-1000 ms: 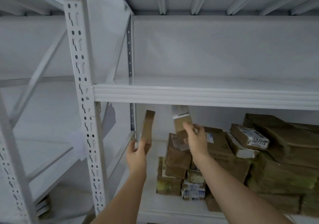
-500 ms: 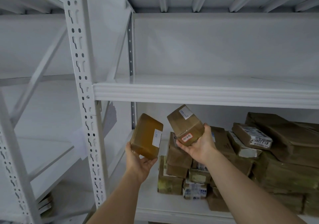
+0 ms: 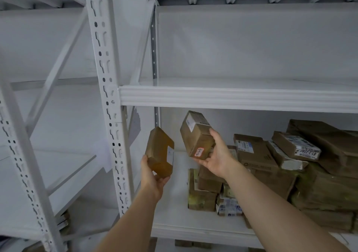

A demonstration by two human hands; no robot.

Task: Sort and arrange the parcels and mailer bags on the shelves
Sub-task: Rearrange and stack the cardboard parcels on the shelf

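My left hand [image 3: 153, 176] grips a small flat brown parcel [image 3: 159, 153] by its lower end, held in front of the lower shelf [image 3: 174, 218]. My right hand [image 3: 217, 157] holds a longer brown box [image 3: 196, 133] with a white label on top and a red-edged sticker on its near end, tilted up to the left. Both parcels hang in the air below the white upper shelf [image 3: 232, 98]. A pile of brown parcels [image 3: 271, 166] lies on the lower shelf, to the right of and behind my right hand.
A white perforated upright [image 3: 108, 100] stands left of my left hand. The upper shelf holds nothing in view. Large brown mailer bags [image 3: 329, 174] fill the lower shelf's right side. A neighbouring rack at the left has diagonal braces, with a few parcels [image 3: 63, 219] low down.
Both hands pulled the two parcels out from the shelf toward me and turned them, so their broad faces and labels show. The right box tilted up more.
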